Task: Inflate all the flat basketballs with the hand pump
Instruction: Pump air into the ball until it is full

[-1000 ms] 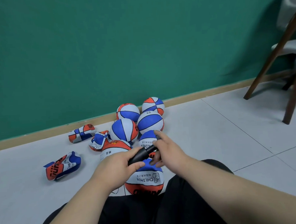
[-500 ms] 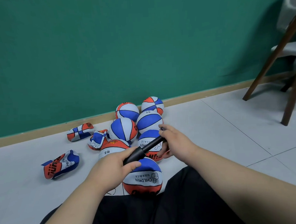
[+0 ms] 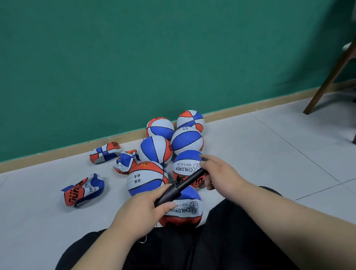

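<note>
A black hand pump (image 3: 179,186) lies slanted between my hands, over a red, white and blue basketball (image 3: 184,212) that rests between my legs. My left hand (image 3: 142,213) grips the pump's barrel. My right hand (image 3: 218,174) holds the pump's handle at the far end, with the rod drawn out. Several round, inflated balls (image 3: 155,151) cluster in front, up to the wall. Three flat, crumpled balls lie to the left: one near the skirting (image 3: 104,152), one beside the round balls (image 3: 126,162), one alone on the floor (image 3: 83,189).
I sit on a pale tiled floor (image 3: 277,150) facing a green wall (image 3: 127,55) with a wooden skirting board. Dark wooden chair legs (image 3: 334,73) stand at the far right.
My right hand has pulled the pump handle away from my left hand, so the rod is drawn out longer. The view has shifted slightly.
</note>
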